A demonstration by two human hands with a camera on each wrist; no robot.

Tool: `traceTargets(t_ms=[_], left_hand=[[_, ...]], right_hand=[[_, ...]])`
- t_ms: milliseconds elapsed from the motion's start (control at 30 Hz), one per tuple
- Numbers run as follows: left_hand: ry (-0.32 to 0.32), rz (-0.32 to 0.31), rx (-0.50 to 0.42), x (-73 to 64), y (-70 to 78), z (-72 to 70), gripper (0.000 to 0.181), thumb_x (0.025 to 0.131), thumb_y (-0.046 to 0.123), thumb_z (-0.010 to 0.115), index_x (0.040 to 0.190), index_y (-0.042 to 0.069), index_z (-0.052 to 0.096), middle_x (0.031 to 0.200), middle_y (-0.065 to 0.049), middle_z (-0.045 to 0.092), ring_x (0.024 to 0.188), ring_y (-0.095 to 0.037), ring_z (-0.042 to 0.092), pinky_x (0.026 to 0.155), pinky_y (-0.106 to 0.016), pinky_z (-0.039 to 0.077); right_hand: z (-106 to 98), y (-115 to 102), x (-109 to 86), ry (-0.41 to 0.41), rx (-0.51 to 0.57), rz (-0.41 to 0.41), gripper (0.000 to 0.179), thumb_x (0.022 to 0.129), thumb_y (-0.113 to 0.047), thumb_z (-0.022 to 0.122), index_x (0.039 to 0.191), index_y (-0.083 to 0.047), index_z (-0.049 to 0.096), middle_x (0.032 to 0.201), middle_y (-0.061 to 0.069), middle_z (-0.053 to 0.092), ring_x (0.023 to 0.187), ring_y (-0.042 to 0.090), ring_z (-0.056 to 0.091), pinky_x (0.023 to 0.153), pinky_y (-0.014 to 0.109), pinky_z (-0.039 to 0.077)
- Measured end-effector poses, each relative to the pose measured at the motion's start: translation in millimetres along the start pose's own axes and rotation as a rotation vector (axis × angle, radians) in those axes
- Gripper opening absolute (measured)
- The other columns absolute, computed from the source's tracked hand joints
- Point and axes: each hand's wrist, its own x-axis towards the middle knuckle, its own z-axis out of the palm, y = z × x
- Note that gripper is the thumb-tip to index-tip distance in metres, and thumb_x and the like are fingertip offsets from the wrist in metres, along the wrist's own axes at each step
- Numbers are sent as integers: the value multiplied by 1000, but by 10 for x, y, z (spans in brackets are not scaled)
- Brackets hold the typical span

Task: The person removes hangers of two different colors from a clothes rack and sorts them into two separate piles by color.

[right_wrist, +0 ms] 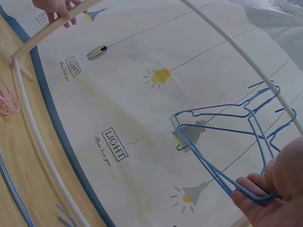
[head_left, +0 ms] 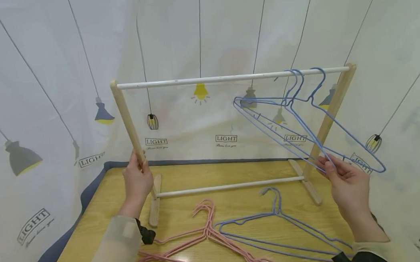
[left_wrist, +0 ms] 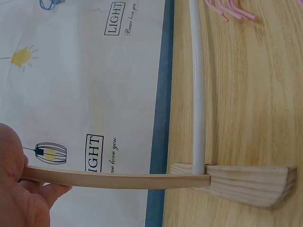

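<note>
Along the upper white rail (head_left: 199, 81) of a small wooden rack, several blue wire hangers (head_left: 324, 76) hang by their hooks near the right end. My right hand (head_left: 351, 190) pinches a lower corner of the hanging hangers between thumb and fingers, and they are turned at an angle to the rail. In the right wrist view, the bent blue wire (right_wrist: 203, 161) runs into that hand's fingers. My left hand (head_left: 138, 181) grips the rack's left wooden post (head_left: 127, 116) partway up. From the left wrist view, thumb and fingers wrap the post (left_wrist: 109, 180).
On the wooden table (head_left: 102, 201), pink hangers (head_left: 207, 233) lie in front of the rack, with more blue hangers (head_left: 274, 212) to their right. The lower white bar (head_left: 231, 186) joins the rack's feet. A printed cloth (head_left: 180, 120) hangs behind.
</note>
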Motion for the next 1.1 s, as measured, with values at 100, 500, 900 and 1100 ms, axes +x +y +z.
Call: traceTargets(t_ms=[100, 500, 900, 1100], left_hand=[[4, 5, 8, -11, -11, -13, 35, 108, 2, 56, 142, 8, 58, 133, -29, 66, 114, -41, 70, 82, -57, 62], [-7, 8, 0, -19, -14, -10, 36, 108, 1, 56, 143, 6, 57, 136, -30, 64, 117, -42, 69, 84, -58, 61], [-1, 11, 3, -8, -17, -6, 38, 107, -1, 55, 145, 6, 56, 139, -30, 62, 122, -42, 66, 89, -57, 59], [0, 14, -1, -8, -15, -3, 38, 107, -1, 55, 145, 6, 56, 140, -30, 62, 123, -42, 65, 89, -57, 59]], right_hand=[[34, 30, 3, -24, -56, -25, 35, 106, 6, 55, 139, 16, 58, 112, 5, 78, 99, 11, 77, 89, 24, 57], [111, -128, 53, 84, -9, -64, 29, 108, 2, 52, 131, 15, 65, 104, 8, 80, 89, 13, 78, 90, 21, 57], [111, -329, 56, 72, 194, -131, 30, 106, 2, 55, 130, 17, 64, 106, 18, 78, 92, 22, 79, 90, 28, 59], [118, -394, 0, 69, 235, -107, 31, 106, 2, 56, 131, 17, 63, 107, 22, 77, 92, 26, 79, 91, 31, 59]])
